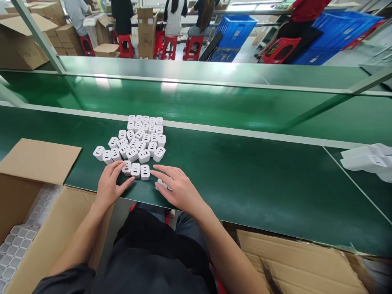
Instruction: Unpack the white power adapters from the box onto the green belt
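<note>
Left of centre, the open left hand (110, 185) seemingly steadies lined-up white blocks (135, 170); the right hand (180, 188) covers another, grip unclear.

From where I'm standing, the desk (245, 179) is deep green, and the surface beyond it (190, 102) at twelve o'clock shines a brighter green. The little blocks (144, 156) toward nine are white, marked with dark slots. Down at eight, the carton (64, 220) is plain brown, showing a grid of pale grey squares (12, 250). Stools (170, 45) toward eleven are red, the crate (235, 30) at one bright blue, and the person's top (159, 261) at six near-black.
</note>
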A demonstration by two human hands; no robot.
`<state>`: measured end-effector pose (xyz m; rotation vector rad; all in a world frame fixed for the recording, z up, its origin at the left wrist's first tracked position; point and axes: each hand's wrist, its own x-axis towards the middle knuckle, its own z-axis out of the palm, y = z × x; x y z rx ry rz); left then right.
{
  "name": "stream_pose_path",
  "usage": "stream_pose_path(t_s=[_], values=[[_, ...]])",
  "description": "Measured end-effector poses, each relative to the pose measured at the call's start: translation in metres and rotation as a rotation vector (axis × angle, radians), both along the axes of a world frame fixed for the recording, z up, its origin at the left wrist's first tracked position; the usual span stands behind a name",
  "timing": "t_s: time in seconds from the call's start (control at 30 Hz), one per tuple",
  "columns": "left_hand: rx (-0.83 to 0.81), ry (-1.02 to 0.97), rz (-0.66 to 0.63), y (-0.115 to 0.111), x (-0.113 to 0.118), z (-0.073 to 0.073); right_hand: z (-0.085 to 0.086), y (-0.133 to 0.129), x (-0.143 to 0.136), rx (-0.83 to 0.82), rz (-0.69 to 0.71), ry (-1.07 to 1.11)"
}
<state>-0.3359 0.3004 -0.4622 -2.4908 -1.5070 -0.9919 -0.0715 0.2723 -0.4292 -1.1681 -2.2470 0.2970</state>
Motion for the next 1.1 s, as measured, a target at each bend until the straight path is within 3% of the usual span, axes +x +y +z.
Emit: stream_pose_path(t_s=[0.23, 0.47, 0.7, 0.9, 1.0, 1.1], values=[[-0.195, -0.166, 0.012, 0.003, 0.012, -0.007, 0.028, 0.048, -0.027, -0.023, 0.224, -0.386], [-0.431, -0.322, -0.063, 0.008, -0.001, -0.009, 0.038, 0.061, -0.047, 0.063, 0.419, -0.602], [-0.519, -0.405, -0.07, 0.006, -0.002, -0.001, 0.051, 0.064, -0.053, -0.035, 0.4, -0.739], [-0.616, -0.351, -0.05, 0.011, -0.009, 0.012, 0.043, 0.059, -0.054, -0.071, 0.324, -0.76], [-0.679, -0.344, -0.108, 0.015, -0.011, 0.015, 0.037, 0.058, -0.059, -0.108, 0.273, -0.729], [-0.639, -0.345, -0.169, 0.016, -0.01, 0.017, 0.036, 0.058, -0.061, -0.148, 0.186, -0.693]])
